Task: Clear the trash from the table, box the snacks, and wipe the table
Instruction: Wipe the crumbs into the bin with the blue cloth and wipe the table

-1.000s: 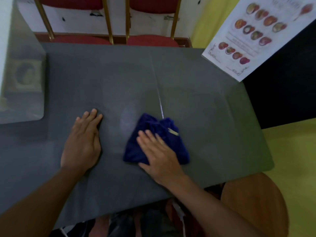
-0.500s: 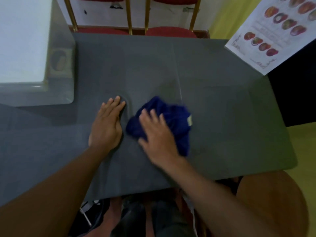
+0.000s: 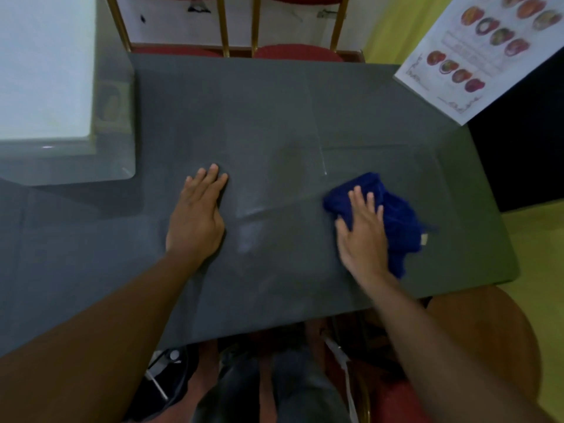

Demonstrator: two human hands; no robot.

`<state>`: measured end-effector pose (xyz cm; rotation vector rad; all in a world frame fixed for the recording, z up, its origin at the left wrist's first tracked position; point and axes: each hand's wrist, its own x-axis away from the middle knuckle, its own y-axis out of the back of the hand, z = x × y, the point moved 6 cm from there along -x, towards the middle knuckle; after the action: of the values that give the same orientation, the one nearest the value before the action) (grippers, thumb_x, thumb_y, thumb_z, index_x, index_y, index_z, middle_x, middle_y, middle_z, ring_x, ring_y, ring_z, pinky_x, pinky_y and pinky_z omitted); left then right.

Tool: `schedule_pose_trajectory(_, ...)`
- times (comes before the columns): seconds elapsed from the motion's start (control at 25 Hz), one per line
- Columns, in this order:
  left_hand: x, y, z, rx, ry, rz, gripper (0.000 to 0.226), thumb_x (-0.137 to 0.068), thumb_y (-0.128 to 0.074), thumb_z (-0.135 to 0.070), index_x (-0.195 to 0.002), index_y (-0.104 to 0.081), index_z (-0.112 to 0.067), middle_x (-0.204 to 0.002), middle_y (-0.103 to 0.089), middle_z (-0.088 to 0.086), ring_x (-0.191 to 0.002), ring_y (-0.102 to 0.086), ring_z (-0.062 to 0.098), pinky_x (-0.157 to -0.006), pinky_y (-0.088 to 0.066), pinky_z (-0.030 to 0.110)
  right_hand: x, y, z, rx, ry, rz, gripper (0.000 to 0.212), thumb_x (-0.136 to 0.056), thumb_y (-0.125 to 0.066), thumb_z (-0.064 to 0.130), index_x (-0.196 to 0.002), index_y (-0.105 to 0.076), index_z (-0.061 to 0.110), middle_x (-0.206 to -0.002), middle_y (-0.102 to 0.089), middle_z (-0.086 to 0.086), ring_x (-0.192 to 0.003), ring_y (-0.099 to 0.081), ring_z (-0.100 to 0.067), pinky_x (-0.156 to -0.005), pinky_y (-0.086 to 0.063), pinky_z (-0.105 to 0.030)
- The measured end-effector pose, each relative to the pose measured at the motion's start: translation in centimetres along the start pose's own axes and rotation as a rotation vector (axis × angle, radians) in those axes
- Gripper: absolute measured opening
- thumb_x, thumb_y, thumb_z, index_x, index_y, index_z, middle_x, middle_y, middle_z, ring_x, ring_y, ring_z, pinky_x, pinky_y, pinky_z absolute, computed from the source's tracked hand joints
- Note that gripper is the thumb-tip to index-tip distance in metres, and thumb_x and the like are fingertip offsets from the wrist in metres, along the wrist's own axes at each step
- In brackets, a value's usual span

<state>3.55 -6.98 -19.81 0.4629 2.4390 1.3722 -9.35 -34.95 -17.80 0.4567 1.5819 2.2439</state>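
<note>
A dark blue cloth [image 3: 396, 215] lies bunched on the grey table [image 3: 274, 111], toward its right side. My right hand [image 3: 361, 236] presses flat on the cloth's left part, fingers spread and pointing away from me. My left hand [image 3: 197, 218] rests palm down on the bare tabletop at the middle, fingers together, holding nothing. A faint damp streak [image 3: 259, 206] shows on the table between the two hands.
A clear plastic box with a white lid [image 3: 48, 87] stands on the table's left end. Two red chairs with gold frames [image 3: 293, 51] are pushed in at the far edge. A food poster [image 3: 482, 50] hangs at the right. A wooden stool [image 3: 488, 346] sits near my right arm.
My right hand has slid the blue cloth from next to my left hand to the right side of the table. My left hand has stayed flat in place.
</note>
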Motion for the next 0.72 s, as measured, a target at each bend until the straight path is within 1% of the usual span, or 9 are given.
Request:
schedule_pose_trajectory(0.04, 0.0, 0.0, 0.1, 0.009, 0.003, 0.000, 0.059, -0.088, -0.034, -0.008, -0.146, -0.045, -0.009, -0.158, -0.036, 0.009, -0.148, -0.029, 0.026, -0.124, -0.011, 0.038, 0.0, -1.1, 2.8, -0.024, -0.037, 0.010, 0.071, -0.096, -0.062, 0.021, -0.157, -0.030, 0.006, -0.166, -0.025, -0.009, -0.154, -0.016, -0.032, -0.126, -0.006, -0.046)
schedule_pose_trajectory(0.08, -0.1, 0.1, 0.2, 0.022, 0.005, -0.002, 0.059, -0.087, -0.034, -0.008, -0.145, -0.046, -0.009, -0.157, -0.037, 0.009, -0.147, -0.030, 0.027, -0.124, -0.012, 0.038, 1.1, -2.6, 6.3, -0.039, 0.047, 0.021, 0.076, -0.093, -0.064, 0.025, -0.158, -0.029, 0.007, -0.167, -0.024, -0.010, -0.154, -0.016, -0.032, -0.126, -0.006, -0.047)
schedule_pose_trajectory(0.2, -0.2, 0.2, 0.4, 0.060, -0.002, 0.011, 0.058, -0.088, -0.036, -0.003, -0.145, -0.046, -0.007, -0.157, -0.037, 0.010, -0.147, -0.029, 0.028, -0.124, -0.013, 0.039, 10.5, -6.8, 14.1, -0.045, 0.611, 0.213, 0.089, -0.083, -0.074, 0.037, -0.156, -0.033, 0.009, -0.167, -0.026, -0.007, -0.154, -0.017, -0.029, -0.126, -0.009, -0.046)
schedule_pose_trajectory(0.32, -0.3, 0.0, 0.9, 0.098, -0.012, 0.085, 0.060, -0.089, -0.039, 0.008, -0.147, -0.042, -0.006, -0.159, -0.032, 0.011, -0.149, -0.023, 0.027, -0.124, -0.006, 0.037, 13.9, -4.6, 9.9, -0.026, 0.877, 0.296, 0.078, -0.089, -0.068, 0.042, -0.154, -0.039, 0.010, -0.165, -0.032, -0.004, -0.154, -0.020, -0.023, -0.125, -0.016, -0.043)
schedule_pose_trajectory(0.4, -0.7, 0.3, 1.0, 0.131, 0.046, 0.180, 0.066, -0.086, -0.041, 0.012, -0.149, -0.040, -0.009, -0.161, -0.028, 0.012, -0.151, -0.018, 0.028, -0.123, -0.002, 0.037, 11.6, -1.7, 5.1, -0.012, 0.795, 0.257, 0.067, -0.091, -0.067, 0.036, -0.149, -0.048, 0.009, -0.159, -0.041, -0.004, -0.151, -0.030, -0.024, -0.122, -0.024, -0.045)
schedule_pose_trajectory(0.48, -0.7, 0.9, -0.4, 0.118, 0.062, 0.233, 0.070, -0.081, -0.046, 0.010, -0.148, -0.043, -0.013, -0.160, -0.030, 0.012, -0.149, -0.023, 0.030, -0.123, -0.004, 0.042, 7.9, 0.9, 1.6, -0.102, 0.468, 0.287, 0.059, -0.091, -0.068, 0.022, -0.147, -0.052, 0.014, -0.157, -0.044, -0.002, -0.150, -0.031, -0.022, -0.121, -0.027, -0.048)
schedule_pose_trajectory(0.56, 0.2, 1.6, -4.3, 0.090, -0.107, 0.243, 0.073, -0.078, -0.058, -0.001, -0.147, -0.043, -0.020, -0.158, -0.035, 0.009, -0.146, -0.031, 0.031, -0.120, -0.013, 0.048, 5.3, 2.8, 0.9, -0.327, 0.171, 0.394, 0.044, -0.097, -0.062, 0.018, -0.140, -0.061, 0.024, -0.149, -0.056, 0.000, -0.143, -0.044, -0.019, -0.118, -0.033, -0.041)
schedule_pose_trajectory(0.64, 1.3, 1.5, -9.4, 0.212, -0.240, 0.363, 0.089, -0.076, -0.074, -0.018, -0.152, -0.030, -0.033, -0.162, -0.024, -0.004, -0.150, -0.021, 0.020, -0.121, -0.016, 0.046, 3.9, 5.0, 2.3, -0.535, 0.066, 0.429, 0.025, -0.101, -0.057, 0.024, -0.120, -0.072, 0.028, -0.120, -0.074, 0.006, -0.118, -0.064, -0.015, -0.103, -0.046, -0.030)
schedule_pose_trajectory(0.72, 0.9, 2.1, -13.8, 0.387, -0.219, 0.477, 0.101, -0.067, -0.084, -0.047, -0.149, -0.026, -0.046, -0.160, -0.020, -0.021, -0.148, -0.010, 0.001, -0.120, -0.013, 0.037, 3.5, 7.7, 3.3, -0.726, -0.002, 0.486, 0.023, -0.102, -0.056, 0.017, -0.108, -0.073, 0.030, -0.101, -0.078, 0.012, -0.100, -0.070, -0.006, -0.088, -0.051, -0.026)
